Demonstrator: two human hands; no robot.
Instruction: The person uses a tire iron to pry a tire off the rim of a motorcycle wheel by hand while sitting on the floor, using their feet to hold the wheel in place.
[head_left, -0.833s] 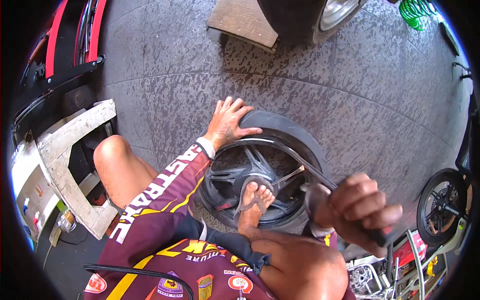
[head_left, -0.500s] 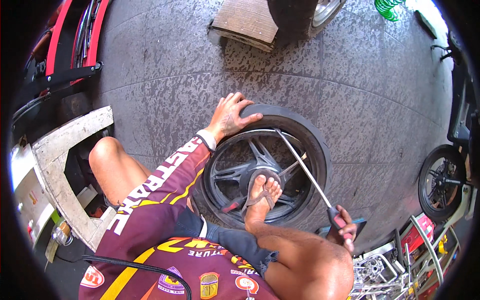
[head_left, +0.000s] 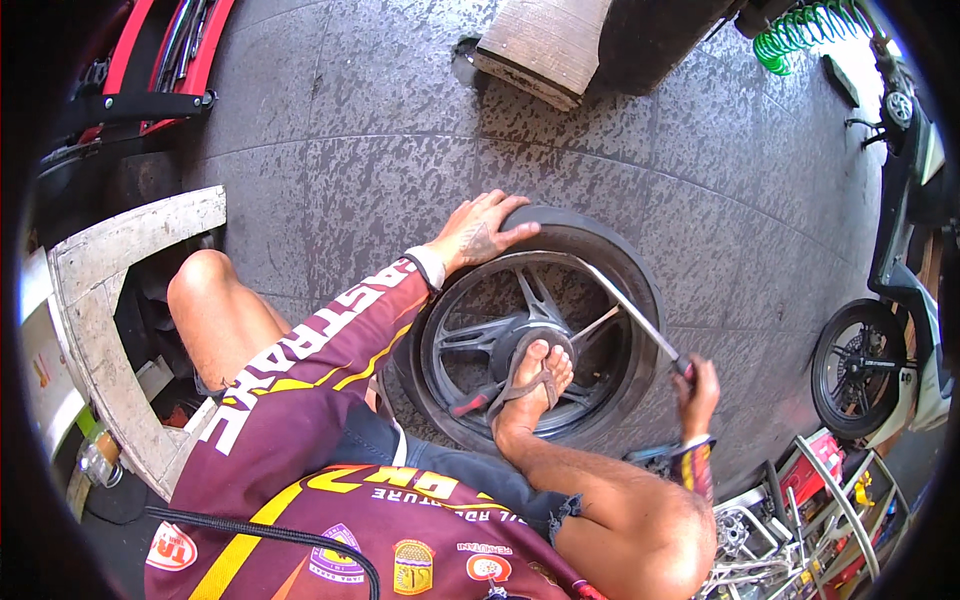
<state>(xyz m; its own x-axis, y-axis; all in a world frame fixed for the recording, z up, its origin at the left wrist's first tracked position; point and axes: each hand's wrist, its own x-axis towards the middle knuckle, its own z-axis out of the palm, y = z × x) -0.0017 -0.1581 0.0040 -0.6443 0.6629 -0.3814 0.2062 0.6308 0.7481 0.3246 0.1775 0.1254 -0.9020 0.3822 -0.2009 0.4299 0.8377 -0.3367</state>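
A motorcycle wheel lies flat on the floor, its black tyre (head_left: 625, 265) around a dark spoked rim (head_left: 540, 290). My left hand (head_left: 485, 230) rests on the tyre's far left part, fingers stretched over the outer edge and thumb apart on the sidewall. To the right, my right hand (head_left: 698, 390) is closed around the handle of a long screwdriver (head_left: 632, 312). Its metal shaft slants across the tyre, with the tip at the rim's far edge. A second tool with a red handle (head_left: 470, 403) lies across the wheel, partly under my sandalled foot (head_left: 530, 390), which presses on the hub.
A wooden block (head_left: 545, 45) stands on the tiled floor at the far side. A worn white wooden frame (head_left: 95, 290) is at left, near a red rack (head_left: 190, 60). Rightward are another wheel (head_left: 858, 368), a green coiled hose (head_left: 800, 40) and metal parts (head_left: 745, 545).
My right hand has moved up and away from my knee, and the screwdriver's handle end has swung farther out with it. My left hand stays on the tyre. The view has shifted slightly.
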